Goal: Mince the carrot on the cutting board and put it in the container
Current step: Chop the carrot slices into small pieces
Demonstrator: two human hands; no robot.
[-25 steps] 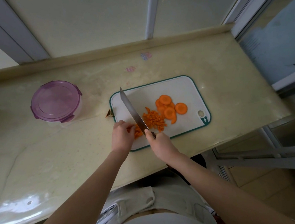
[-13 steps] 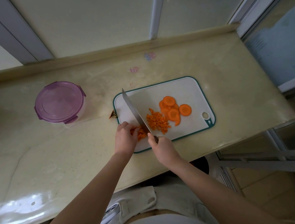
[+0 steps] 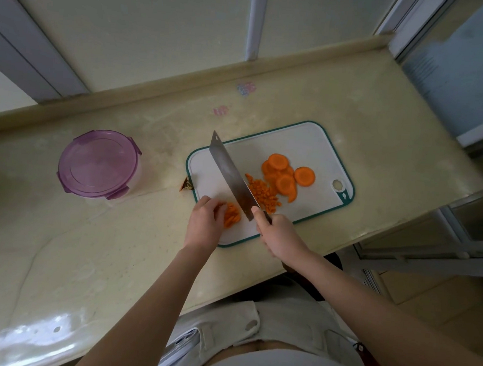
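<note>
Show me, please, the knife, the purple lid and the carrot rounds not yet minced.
knife (image 3: pixel 230 176), head view, middle of the blade.
purple lid (image 3: pixel 99 163), head view, centre of the lid's top.
carrot rounds (image 3: pixel 304 176), head view, face of the rightmost round.

On the surface (image 3: pixel 355 111), well to the left of the cutting board (image 3: pixel 310 142) and apart from it, the container (image 3: pixel 99 163) with its lid on; just beside the board's left edge, a small scrap (image 3: pixel 186 184). On the board, toward its right end, overlapping carrot slices (image 3: pixel 285 174), with the minced pile (image 3: pixel 262 193) touching them on the near-left side; next leftward the knife (image 3: pixel 229 173), slanting from the far-left corner to the near edge, and left of it a bunch of cut carrot (image 3: pixel 232 215). At the near edge, left hand (image 3: pixel 203 224) holding that bunch, right hand (image 3: pixel 281 236) round the knife handle.
</note>
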